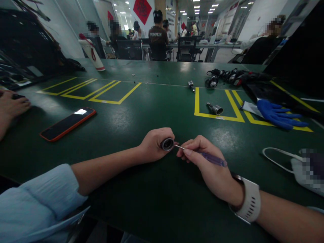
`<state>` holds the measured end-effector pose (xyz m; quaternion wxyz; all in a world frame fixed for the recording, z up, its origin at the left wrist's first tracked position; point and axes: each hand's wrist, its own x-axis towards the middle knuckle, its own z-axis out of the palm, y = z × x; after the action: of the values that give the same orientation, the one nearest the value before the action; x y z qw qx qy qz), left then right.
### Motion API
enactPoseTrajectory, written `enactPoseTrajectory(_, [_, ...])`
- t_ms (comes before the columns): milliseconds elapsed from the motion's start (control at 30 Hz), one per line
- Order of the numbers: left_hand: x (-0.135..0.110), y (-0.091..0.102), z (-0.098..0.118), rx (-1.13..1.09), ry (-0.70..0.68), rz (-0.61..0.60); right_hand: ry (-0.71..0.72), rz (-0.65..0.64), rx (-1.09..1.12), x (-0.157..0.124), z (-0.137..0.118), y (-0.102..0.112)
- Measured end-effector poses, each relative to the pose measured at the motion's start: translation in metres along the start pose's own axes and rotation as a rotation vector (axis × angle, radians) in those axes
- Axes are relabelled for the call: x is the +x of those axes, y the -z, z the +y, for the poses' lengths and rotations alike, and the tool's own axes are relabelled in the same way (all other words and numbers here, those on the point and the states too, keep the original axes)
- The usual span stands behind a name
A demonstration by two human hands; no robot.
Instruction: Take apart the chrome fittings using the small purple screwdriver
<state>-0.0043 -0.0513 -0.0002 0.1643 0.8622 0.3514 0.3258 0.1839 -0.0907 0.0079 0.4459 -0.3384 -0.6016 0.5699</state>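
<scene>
My left hand (155, 144) is closed round a dark metal cylindrical part (167, 144), its hollow round end turned toward me. Between the fingers and thumb of my right hand (202, 153) is a slim screwdriver (212, 159) with a translucent purple handle. The screwdriver's thin shaft points left and reaches the side of the cylindrical part; whether the tip touches or enters it I cannot tell. Both hands are just above the green table (152, 111). Beyond them, a similar metal part (215, 108) lies inside a yellow-taped outline, and a smaller one (191, 86) lies farther back.
An orange-cased phone (68, 124) lies at left, near another person's hand (12, 106). To the right are a blue glove (275, 113), a white strapped object (303, 172) and a row of dark metal parts (222, 77). A white cup (93, 55) stands at back left.
</scene>
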Motion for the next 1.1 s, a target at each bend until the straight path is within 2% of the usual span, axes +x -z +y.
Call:
enactPoseTrajectory(67, [0.0, 0.0, 0.0, 0.04, -0.001, -0.031, 0.022, -0.002, -0.088, -0.002, -0.002, -0.001])
enactPoseTrajectory(133, [0.0, 0.0, 0.0, 0.056, -0.002, -0.05, 0.008, -0.007, -0.082, -0.001, -0.002, -0.001])
enactPoseTrajectory(333, [-0.001, 0.001, 0.0, -0.012, -0.01, -0.041, -0.108, -0.007, 0.206, 0.005, 0.005, 0.002])
enactPoseTrajectory(467, [0.0, 0.001, -0.001, -0.061, -0.023, -0.034, -0.112, -0.013, 0.245, 0.006, 0.005, 0.002])
enactPoseTrajectory(567, [0.001, 0.001, 0.0, -0.075, -0.022, -0.041, -0.088, -0.002, 0.204, 0.004, 0.003, 0.001])
enactPoseTrajectory(700, [0.001, 0.0, 0.001, -0.028, 0.001, -0.064, -0.038, 0.022, -0.014, 0.0, 0.0, 0.0])
enactPoseTrajectory(767, [0.001, 0.0, 0.001, -0.009, 0.007, -0.075, -0.041, 0.005, -0.053, -0.001, -0.001, 0.0])
enactPoseTrajectory(967, [0.0, 0.001, 0.001, -0.044, -0.002, -0.041, -0.13, -0.023, 0.24, 0.005, 0.004, 0.002])
enactPoseTrajectory(1100, [0.001, 0.003, 0.001, -0.082, -0.023, -0.042, -0.152, -0.035, 0.325, 0.009, 0.004, 0.002])
